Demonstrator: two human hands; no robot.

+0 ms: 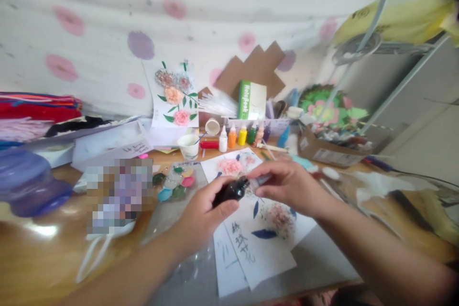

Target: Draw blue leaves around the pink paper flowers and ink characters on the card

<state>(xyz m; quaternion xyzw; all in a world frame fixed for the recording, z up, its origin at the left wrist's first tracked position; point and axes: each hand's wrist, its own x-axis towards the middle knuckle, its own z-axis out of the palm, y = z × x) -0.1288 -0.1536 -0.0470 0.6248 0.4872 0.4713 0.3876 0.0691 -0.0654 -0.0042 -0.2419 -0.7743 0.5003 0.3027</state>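
Note:
My left hand [202,213] is wrapped around a small black bottle [229,191], held tilted above the table. My right hand [287,184] pinches the bottle's top end, fingers closed on a pale cap or nozzle there. Under both hands lies a white sheet [251,244] with painted pink flowers, blue leaves and dark handwritten characters. A paint palette [175,184] with green, blue and pink wells sits just left of the sheet.
A row of small colour bottles [242,136] and a white cup [188,146] stand behind the sheet. A green notebook box [252,100], a cardboard box [330,150] of craft bits, a purple container [28,184] at left, and a flower painting [175,95] on the wall.

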